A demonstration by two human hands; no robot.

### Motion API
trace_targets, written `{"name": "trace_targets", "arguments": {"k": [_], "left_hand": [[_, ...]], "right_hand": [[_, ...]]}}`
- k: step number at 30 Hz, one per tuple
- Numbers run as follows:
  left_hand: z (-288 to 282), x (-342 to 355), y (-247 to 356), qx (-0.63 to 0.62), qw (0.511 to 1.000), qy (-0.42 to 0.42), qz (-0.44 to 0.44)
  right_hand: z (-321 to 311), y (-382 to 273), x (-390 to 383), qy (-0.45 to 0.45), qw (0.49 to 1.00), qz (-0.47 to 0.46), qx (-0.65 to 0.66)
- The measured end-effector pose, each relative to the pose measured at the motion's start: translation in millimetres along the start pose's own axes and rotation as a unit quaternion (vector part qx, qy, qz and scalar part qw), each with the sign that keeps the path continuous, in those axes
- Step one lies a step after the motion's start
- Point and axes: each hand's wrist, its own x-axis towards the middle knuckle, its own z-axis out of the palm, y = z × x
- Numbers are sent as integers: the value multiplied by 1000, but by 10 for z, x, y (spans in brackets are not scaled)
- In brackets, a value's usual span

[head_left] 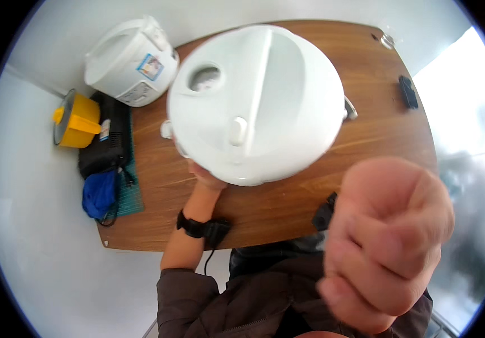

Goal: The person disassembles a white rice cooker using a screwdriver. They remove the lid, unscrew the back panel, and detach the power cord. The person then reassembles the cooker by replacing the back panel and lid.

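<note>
White lidded appliance at upper centre, left hand at its near rim, right hand in a fist

The large white appliance (284, 107) fills the upper centre of the frame, its broad oval lid facing the camera. A raised ridge (260, 79) runs from the lid's upper edge toward the lower rim, with a smooth, greyer area to its right. Near the ridge's lower end sits a pale, rounded button (238, 131); toward the upper left is a round recess (204, 79) with a mottled inside. Whether the base rests on the table (377, 135) cannot be seen.

The left hand (207, 176) is at the lower-left rim, its fingers mostly hidden by the appliance, so its grip cannot be told. The right hand (389, 242), large at lower right, is curled into a tight fist; whether anything is inside cannot be told.

On the upper left, a second white appliance (132, 62) stands close to the lid, leaving little room there. Below it, a yellow container (82, 121), a black case (104, 155) and a blue pouch (100, 194) crowd the table's left edge. Brown wood shows more widely to the right, as far as a small black object (408, 92) near the right edge, and in a band below the lid down to the front edge.
</note>
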Motion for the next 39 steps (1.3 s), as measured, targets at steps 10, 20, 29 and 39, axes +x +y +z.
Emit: {"name": "trace_targets", "arguments": {"k": [10,20,29,39], "left_hand": [[280,-12,264,14,998,-15,-64],[196,30,135,1,1000,4,-19],[178,18,152,-46,997,-24,-51],[85,8,97,-31,998,5,-61]], "right_hand": [[246,-116,102,295,908,-73,289],[144,-310,93,244,913,89,315],[-174,-302,142,96,894,173,402],[217,-245,95,256,898,89,347]]}}
